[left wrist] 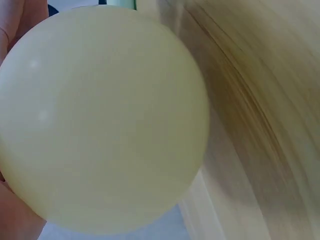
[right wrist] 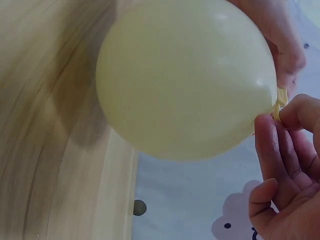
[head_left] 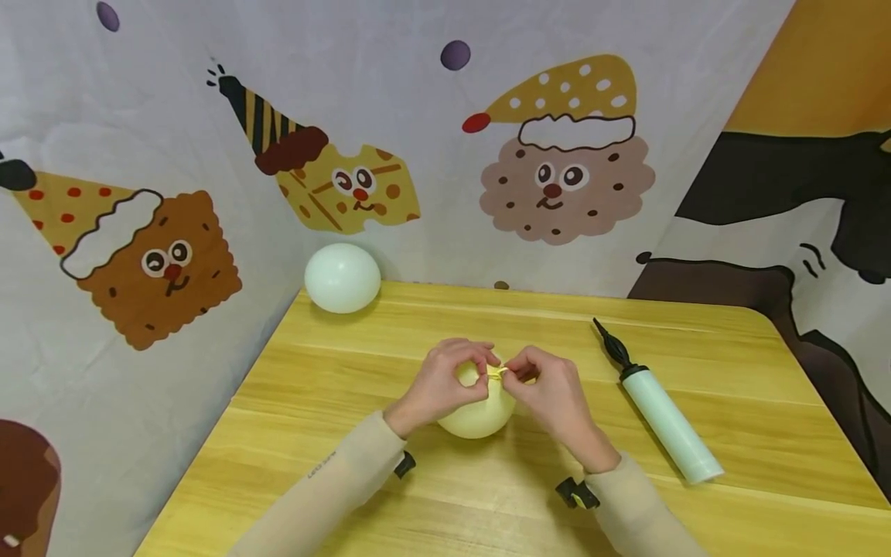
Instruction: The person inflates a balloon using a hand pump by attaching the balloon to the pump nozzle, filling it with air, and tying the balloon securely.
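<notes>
A pale yellow inflated balloon (head_left: 475,419) is between my two hands above the wooden table, its neck (right wrist: 282,96) turned up and away from me. My left hand (head_left: 444,377) pinches this neck between thumb and index finger from the left. From the right, my right hand (head_left: 554,388) pinches the neck's end with thumb and fingertips. The balloon's round body (left wrist: 105,120) fills most of the left wrist view and hides most of the left hand there. In the right wrist view the neck looks twisted or looped between the fingers; whether it is knotted I cannot tell.
A pale mint balloon (head_left: 343,278) rests at the table's far left corner. On the right lies a hand pump (head_left: 670,422) with a mint barrel and black nozzle, pointing away. A cloth (head_left: 431,193) printed with cartoon food stands behind the wooden table (head_left: 292,480).
</notes>
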The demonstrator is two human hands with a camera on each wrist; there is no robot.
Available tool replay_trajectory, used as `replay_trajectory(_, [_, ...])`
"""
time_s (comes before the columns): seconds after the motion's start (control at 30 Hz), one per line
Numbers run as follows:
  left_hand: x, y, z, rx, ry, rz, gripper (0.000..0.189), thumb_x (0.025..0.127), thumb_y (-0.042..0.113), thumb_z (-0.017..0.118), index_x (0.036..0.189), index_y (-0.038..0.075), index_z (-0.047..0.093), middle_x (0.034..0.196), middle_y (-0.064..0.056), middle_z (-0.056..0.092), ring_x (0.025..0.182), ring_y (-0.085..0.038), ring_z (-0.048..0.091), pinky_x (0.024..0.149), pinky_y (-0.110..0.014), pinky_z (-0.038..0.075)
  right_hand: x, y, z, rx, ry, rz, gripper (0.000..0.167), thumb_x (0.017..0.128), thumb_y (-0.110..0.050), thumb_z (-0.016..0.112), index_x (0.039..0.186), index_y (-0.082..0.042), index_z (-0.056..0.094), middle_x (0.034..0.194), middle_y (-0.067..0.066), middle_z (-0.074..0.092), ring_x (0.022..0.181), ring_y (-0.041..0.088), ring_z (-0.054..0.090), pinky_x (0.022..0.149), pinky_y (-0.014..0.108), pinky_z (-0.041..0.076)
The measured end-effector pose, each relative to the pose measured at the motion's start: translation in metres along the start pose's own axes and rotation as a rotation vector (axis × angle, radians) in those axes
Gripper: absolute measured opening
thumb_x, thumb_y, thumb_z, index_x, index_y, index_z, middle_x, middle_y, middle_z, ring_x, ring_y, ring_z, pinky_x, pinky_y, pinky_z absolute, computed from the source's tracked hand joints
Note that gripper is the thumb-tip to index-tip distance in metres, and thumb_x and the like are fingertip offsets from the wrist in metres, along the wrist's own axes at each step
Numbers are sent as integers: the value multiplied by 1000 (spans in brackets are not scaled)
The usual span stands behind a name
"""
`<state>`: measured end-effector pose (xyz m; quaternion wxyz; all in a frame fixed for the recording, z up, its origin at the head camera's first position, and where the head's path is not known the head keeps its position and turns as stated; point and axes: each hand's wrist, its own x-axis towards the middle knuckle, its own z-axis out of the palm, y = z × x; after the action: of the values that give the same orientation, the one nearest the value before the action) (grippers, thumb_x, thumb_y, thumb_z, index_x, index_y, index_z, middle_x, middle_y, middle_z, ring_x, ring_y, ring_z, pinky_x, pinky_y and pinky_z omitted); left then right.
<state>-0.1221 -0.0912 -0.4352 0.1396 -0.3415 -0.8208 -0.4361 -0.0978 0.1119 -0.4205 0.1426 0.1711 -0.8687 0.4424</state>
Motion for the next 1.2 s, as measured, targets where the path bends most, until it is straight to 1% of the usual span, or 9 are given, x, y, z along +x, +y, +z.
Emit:
replay_trajectory(0.13, [0,-1,2,-78,42,-49,21,79,-5,72,81,15,64,103,3,77,116,-14,68,106,-47,46,2,-2,-4,57,-44,76,12,84,-1,75,84,-13,74,76,-6,72,70,10,67,62,24,54])
replay_trajectory(0.3, [-1,-1,6,-206,35,-147,15,84,-2,70,84,12,66,101,3,78,114,-14,69,108,-42,48,5,-3,-9,119,-145,110,8,89,-4,76,88,-12,76,81,-4,73,73,12,67,65,26,57])
replay_trajectory(0.53, [-3,-5,9,-255,16,-203,6,86,2,68,86,8,68,101,2,77,112,-14,70,108,-40,48,9,1,-17,181,-306,182,6,96,-10,74,99,-9,79,87,-1,75,79,14,70,74,28,58])
replay_trajectory(0.63, [-4,-8,10,-278,32,-224,13,86,-2,69,84,11,67,100,3,77,111,-13,70,109,-41,47,10,2,-19,167,-329,198,11,99,-14,73,103,-7,79,88,0,76,81,14,71,76,29,58])
replay_trajectory(0.77, [-5,-10,10,-292,54,-262,15,88,-2,70,84,13,67,101,4,77,109,-12,70,109,-42,47,7,5,-19,142,-290,165,15,101,-15,70,110,-6,77,96,3,76,84,15,69,76,30,57])
replay_trajectory(0.87, [-5,-11,8,-314,86,-322,12,90,0,70,86,11,67,103,2,77,109,-14,70,109,-45,46,3,10,-19,106,-251,122,24,101,-23,70,120,-8,74,111,3,73,96,18,68,81,35,55])
replay_trajectory(0.97, [-5,-11,5,-361,132,-400,8,92,2,69,88,8,67,105,-1,77,111,-18,70,109,-47,46,-3,16,-20,83,-236,104,43,98,-33,74,133,-10,67,129,4,66,114,24,62,90,45,53])
replay_trajectory(1.1, [-4,-14,1,-412,185,-468,5,94,3,67,90,6,67,108,-4,77,112,-21,67,106,-46,47,-12,23,-20,108,-272,116,68,91,-38,82,147,-12,55,148,9,52,132,34,51,100,57,50])
replay_trajectory(1.2, [-2,-17,-1,-447,220,-487,6,96,3,66,90,4,66,108,-7,76,110,-22,68,100,-40,52,-16,28,-16,137,-317,126,83,86,-39,86,153,-13,45,156,12,43,139,39,45,105,61,46])
